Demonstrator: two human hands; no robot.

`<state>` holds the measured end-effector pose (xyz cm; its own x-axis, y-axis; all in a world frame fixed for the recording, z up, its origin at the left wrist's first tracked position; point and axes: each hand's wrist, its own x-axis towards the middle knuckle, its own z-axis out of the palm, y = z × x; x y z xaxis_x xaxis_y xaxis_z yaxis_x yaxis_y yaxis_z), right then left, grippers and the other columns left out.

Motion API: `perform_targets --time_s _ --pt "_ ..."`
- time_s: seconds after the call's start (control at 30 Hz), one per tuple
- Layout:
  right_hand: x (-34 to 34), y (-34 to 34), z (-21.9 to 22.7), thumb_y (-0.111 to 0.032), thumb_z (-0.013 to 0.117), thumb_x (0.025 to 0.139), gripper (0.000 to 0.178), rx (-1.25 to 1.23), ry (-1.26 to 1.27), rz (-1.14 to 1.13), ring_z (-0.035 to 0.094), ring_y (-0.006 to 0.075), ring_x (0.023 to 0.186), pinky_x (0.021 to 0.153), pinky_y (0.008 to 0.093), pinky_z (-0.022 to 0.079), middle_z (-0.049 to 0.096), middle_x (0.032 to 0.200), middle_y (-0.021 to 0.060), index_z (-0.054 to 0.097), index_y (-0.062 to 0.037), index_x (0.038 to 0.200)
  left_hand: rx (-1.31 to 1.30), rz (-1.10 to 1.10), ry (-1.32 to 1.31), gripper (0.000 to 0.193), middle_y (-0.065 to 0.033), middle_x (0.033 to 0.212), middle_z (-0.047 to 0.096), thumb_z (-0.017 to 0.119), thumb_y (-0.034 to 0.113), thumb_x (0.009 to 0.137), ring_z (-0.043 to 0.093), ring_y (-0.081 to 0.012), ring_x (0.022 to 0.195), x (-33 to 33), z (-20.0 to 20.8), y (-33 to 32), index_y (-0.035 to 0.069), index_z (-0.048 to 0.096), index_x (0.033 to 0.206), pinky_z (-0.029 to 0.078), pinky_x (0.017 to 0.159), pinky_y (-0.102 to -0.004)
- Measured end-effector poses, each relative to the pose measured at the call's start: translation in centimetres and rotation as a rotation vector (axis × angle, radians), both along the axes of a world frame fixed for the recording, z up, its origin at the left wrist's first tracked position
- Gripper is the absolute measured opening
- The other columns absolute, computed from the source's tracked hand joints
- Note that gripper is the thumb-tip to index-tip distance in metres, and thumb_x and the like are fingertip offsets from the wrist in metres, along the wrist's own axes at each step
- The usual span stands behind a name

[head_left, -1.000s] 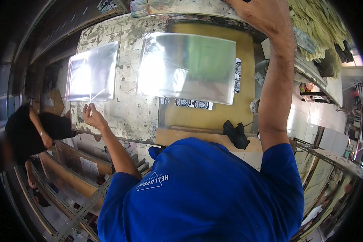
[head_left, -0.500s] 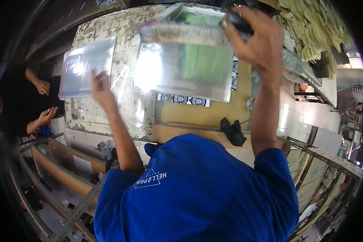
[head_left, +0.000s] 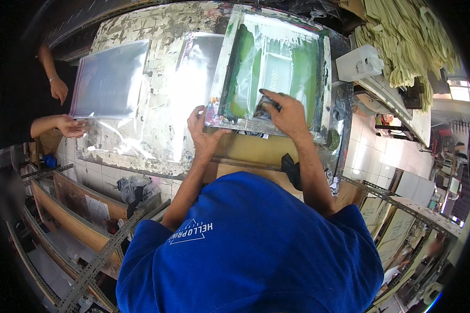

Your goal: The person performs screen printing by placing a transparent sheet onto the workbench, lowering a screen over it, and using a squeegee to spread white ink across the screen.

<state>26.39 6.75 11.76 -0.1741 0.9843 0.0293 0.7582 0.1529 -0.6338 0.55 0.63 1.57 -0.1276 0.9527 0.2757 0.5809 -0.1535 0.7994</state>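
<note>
A screen printing frame [head_left: 324, 78] with green mesh [head_left: 303, 78] lies flat on the worktable. At its front left corner my left hand [head_left: 206, 136] grips the edge, fingers on the side and thumb along the front. My right hand [head_left: 288, 116] is closed around a small dark squeegee [head_left: 264, 106], which touches the mesh near the front rail. White ink streaks the mesh around a pale rectangular area. Left of the frame, a clear plastic sheet [head_left: 201, 52] lies partly hidden behind it. Below the frame shows a yellowish board [head_left: 245, 151].
Another clear plastic stack [head_left: 109, 78] lies at the table's left, beside a co-worker's hands [head_left: 70, 126]. A translucent tub [head_left: 359, 62] stands right of the frame, near hanging yellowish strips [head_left: 402, 36]. A black cloth [head_left: 291, 169] lies at the front edge. Slotted racks [head_left: 78, 208] stand at lower left.
The frame has come down from a raised tilt to lying flat. My left hand has moved right from the plastic stack to its corner. My right hand has come nearer, with the squeegee on the mesh.
</note>
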Motion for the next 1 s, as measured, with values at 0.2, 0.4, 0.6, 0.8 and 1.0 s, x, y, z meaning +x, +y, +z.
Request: perform_targets --time_s 0.2,0.4,0.6,0.8,1.0 --pt "-1.4 -1.3 -4.1 -0.016 0.083 0.073 0.071 0.123 -0.391 0.020 0.053 0.0312 0.109 0.091 0.0474 0.034 0.061 0.112 0.0143 0.060 -0.0257 0.139 -0.001 0.074 0.251 0.084 -0.0178 0.147 0.046 0.095 0.044 0.056 0.040 -0.0388 0.131 0.1 -0.8 -0.4 0.001 0.068 0.123 0.030 0.108 -0.0538" --pt "1.6 6.9 -6.4 -0.012 0.081 0.068 0.072 0.260 -0.313 -0.093 0.051 0.0317 0.108 0.090 0.0482 0.032 0.058 0.110 0.0132 0.062 -0.0268 0.136 -0.011 0.088 0.236 0.085 -0.0201 0.147 0.045 0.094 0.046 0.057 0.038 -0.0403 0.131 0.0 -1.0 -0.7 0.002 0.068 0.124 0.030 0.108 -0.0540" --pt "4.8 15.5 -7.1 -0.018 0.083 0.072 0.069 0.341 -0.389 -0.134 0.053 0.0350 0.118 0.092 0.0503 0.035 0.061 0.124 0.0186 0.062 -0.0255 0.137 0.007 0.074 0.183 0.088 -0.0203 0.148 0.044 0.095 0.042 0.057 0.038 -0.0406 0.131 0.1 -0.9 -0.8 0.003 0.065 0.130 0.030 0.109 -0.0539" --pt "5.7 18.1 -5.5 -0.020 0.077 0.081 0.050 0.394 -0.301 -0.067 0.063 0.0356 0.103 0.086 0.0494 0.042 0.070 0.105 0.0177 0.066 -0.0224 0.129 0.012 0.062 0.175 0.089 -0.0185 0.143 0.049 0.095 0.040 0.060 0.038 -0.0366 0.132 -0.1 -1.1 -0.9 0.005 0.062 0.135 0.029 0.109 -0.0525" --pt "3.8 11.8 -4.5 -0.017 0.073 0.082 0.043 0.364 -0.388 -0.001 0.065 0.0326 0.089 0.076 0.0473 0.044 0.070 0.095 0.0135 0.068 -0.0220 0.124 -0.047 0.062 0.055 0.087 -0.0099 0.125 0.061 0.092 0.040 0.063 0.043 -0.0295 0.125 0.2 -1.2 -1.2 0.005 0.061 0.137 0.022 0.108 -0.0467"
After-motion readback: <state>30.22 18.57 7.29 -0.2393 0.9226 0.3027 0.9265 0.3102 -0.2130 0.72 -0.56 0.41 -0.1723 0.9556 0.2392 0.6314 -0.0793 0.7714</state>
